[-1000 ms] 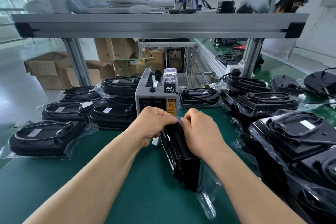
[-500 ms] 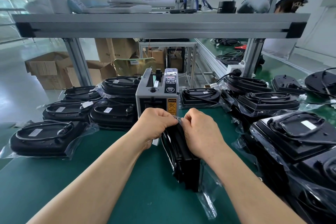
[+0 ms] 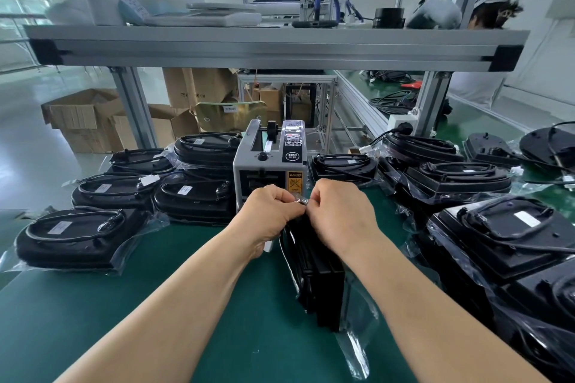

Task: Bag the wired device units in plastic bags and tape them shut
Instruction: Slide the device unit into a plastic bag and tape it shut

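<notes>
The black device unit stands on its edge on the green mat, in the middle of the bench, just in front of the tape dispenser. It sits inside a clear plastic bag, whose loose end trails on the mat towards the person. Above the unit's top edge the two hands meet. The left hand and the right hand both have their fingers curled and pinch a small shiny bit of clear film between them. Whether that bit is tape or a fold of the bag cannot be told.

Against the frames of half a second and a second ago, almost nothing differs. The unit stands in the same spot, and both hands still pinch at the same place over it, with at most a slight shift of the fingers.

To the left of the dispenser, bagged units lie flat with their cables coiled on top, some stacked. On the right more units lie piled close to the upright one. A grey metal shelf spans the bench above. Cardboard boxes stand on the floor behind, on the left.
</notes>
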Motion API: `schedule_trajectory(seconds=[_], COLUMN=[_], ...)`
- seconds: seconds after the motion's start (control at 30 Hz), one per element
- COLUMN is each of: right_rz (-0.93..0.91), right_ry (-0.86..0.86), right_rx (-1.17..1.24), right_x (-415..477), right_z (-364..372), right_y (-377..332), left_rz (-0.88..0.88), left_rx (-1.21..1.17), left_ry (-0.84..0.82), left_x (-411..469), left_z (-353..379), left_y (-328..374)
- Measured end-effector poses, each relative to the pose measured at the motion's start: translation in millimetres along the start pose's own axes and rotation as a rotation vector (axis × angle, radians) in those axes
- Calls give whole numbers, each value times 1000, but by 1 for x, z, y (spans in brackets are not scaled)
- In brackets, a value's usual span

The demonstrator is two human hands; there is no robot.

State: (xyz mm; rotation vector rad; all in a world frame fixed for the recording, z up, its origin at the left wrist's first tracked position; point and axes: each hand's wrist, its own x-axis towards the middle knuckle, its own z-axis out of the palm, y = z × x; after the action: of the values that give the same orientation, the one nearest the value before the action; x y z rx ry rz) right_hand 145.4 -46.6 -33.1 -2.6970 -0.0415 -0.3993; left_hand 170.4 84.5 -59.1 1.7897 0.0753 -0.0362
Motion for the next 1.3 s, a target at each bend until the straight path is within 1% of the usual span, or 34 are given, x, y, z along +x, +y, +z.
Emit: schedule_trajectory(seconds=[0.17,0.23,0.4,0.67,0.77,0.87,0.93,1.03,1.17,1.23,1.3], right_rz=[4,-14,-6,25,42,46,32,28,13,10,-12], right_ry=[97,110,119,101,76,6,-52,-178,-306,-428,-562], right_rx=[61,63,87,174,194,224,244,188,182,168,53], right_x=[-6,-7,-8,-7,-6,-5,-4,-2,1,2,2], right_z=[7,9,11,14,15,15,15,13,2,-4,-7], right_y=[6,5,5,8,9,11,12,12,10,7,1], left_rz=[-13,-27,-95,-97,-127,-146,-112,-50,-39,-25,-17], left_rx=[-9,-27,-46,-28,-100,-197,-244,-322,-466,-393,-286], left_ry=[-59,-54,1,-52,-64,-62,-67,-79,65,149,206], left_x=[-2,-3,-2,-7,-13,-19,-25,-37,-54,-60,-67], left_z=[-1,0,3,2,2,4,6,10,5,-4,-14], left_y=[1,4,8,1,-1,-4,-7,-15,-31,-40,-51])
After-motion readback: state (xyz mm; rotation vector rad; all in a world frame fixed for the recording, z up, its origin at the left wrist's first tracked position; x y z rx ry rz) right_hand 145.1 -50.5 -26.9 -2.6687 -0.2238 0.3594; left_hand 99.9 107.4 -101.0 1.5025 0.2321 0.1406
